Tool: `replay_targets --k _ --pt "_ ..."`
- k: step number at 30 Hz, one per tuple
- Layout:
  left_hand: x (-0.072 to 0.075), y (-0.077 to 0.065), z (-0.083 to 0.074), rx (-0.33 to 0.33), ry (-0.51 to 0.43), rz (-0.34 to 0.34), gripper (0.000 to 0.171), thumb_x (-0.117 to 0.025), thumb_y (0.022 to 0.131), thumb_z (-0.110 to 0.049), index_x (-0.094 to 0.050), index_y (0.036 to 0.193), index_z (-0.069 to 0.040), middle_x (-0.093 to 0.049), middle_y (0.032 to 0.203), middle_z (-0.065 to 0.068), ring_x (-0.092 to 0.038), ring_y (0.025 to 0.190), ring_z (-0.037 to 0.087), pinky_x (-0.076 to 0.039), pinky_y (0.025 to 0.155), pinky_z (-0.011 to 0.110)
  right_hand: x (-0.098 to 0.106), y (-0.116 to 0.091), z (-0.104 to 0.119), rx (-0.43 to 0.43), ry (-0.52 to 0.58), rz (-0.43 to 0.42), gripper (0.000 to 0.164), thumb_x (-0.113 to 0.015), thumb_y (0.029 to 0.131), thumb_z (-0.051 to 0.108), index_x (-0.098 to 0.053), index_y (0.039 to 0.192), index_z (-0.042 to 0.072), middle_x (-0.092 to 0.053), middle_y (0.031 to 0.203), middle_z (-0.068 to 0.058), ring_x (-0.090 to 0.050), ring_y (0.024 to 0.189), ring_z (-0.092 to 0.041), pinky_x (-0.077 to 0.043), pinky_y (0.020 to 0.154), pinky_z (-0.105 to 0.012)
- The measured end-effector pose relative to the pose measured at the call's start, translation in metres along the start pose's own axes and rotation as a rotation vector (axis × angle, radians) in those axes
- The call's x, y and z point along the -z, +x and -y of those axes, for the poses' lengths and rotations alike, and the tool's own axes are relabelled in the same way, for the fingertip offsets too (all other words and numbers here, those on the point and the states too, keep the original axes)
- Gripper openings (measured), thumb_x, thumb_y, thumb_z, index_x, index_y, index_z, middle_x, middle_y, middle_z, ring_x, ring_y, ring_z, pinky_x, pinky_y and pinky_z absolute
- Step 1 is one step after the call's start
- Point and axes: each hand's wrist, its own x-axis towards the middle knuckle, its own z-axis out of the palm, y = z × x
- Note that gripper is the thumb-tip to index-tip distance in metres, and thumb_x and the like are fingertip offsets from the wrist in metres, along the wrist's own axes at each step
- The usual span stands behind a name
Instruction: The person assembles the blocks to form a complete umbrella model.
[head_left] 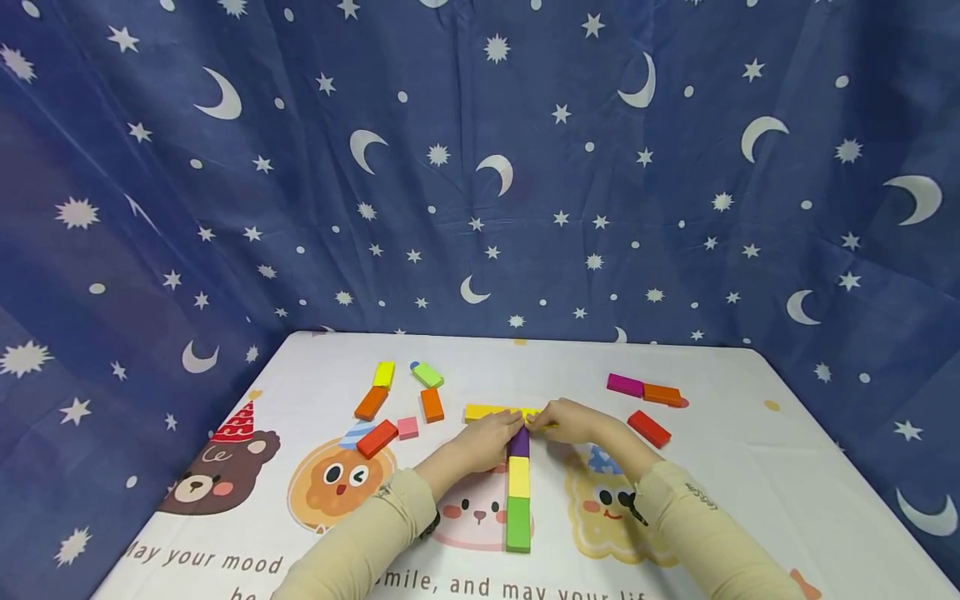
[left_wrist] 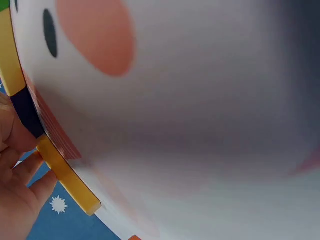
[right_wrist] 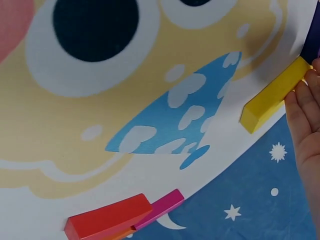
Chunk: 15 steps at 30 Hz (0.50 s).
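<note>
Several blocks form a T shape on the table. Across its top lie an orange-yellow block (left_wrist: 70, 177) and a bright yellow block (right_wrist: 272, 97). Down its stem run a dark purple block (head_left: 518, 443), a pale yellow block (head_left: 518, 477) and a green block (head_left: 518, 525). My left hand (head_left: 480, 440) reaches in from the left, fingers extended against the orange-yellow block and beside the purple one. From the right comes my right hand (head_left: 568, 421), its extended fingertips at the bright yellow block's inner end, close to the left fingertips. The hands partly cover the joint of the T.
Left of the T lie loose blocks: yellow (head_left: 384, 374), lime (head_left: 428, 375), two orange, red (head_left: 377, 439) and a pink cube (head_left: 407, 428). At the right are magenta (head_left: 625, 385), orange (head_left: 662, 395) and red (head_left: 649, 429) blocks. A blue starry curtain (head_left: 480, 208) hangs behind the table.
</note>
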Motion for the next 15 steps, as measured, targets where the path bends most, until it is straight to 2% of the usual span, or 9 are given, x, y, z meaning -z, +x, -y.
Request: replay_targets --k 8,15 --pt "0.002 -0.005 -0.004 -0.024 0.103 0.007 0.057 -0.062 0.088 -0.014 -0.043 0.141 -0.007 -0.042 0.147 0.006 -0.040 0.136 0.022 -0.036 0.111 0.036 -0.002 0.002 -0.007 -0.016 0.092 -0.020 0.023 -0.056 0.088 -0.001 -0.071 0.105 -0.001 -0.070 0.109 -0.014 -0.063 0.110 -0.031 -0.049 0.096 -0.042" --pt "0.003 -0.003 -0.006 0.008 0.083 0.021 0.056 -0.062 0.089 -0.014 -0.043 0.142 -0.009 -0.041 0.148 0.004 -0.039 0.137 0.021 -0.036 0.111 0.037 -0.004 -0.003 -0.017 -0.041 0.239 -0.082 0.030 -0.048 0.086 -0.003 -0.070 0.108 -0.002 -0.068 0.112 -0.017 -0.061 0.112 -0.033 -0.048 0.097 -0.045"
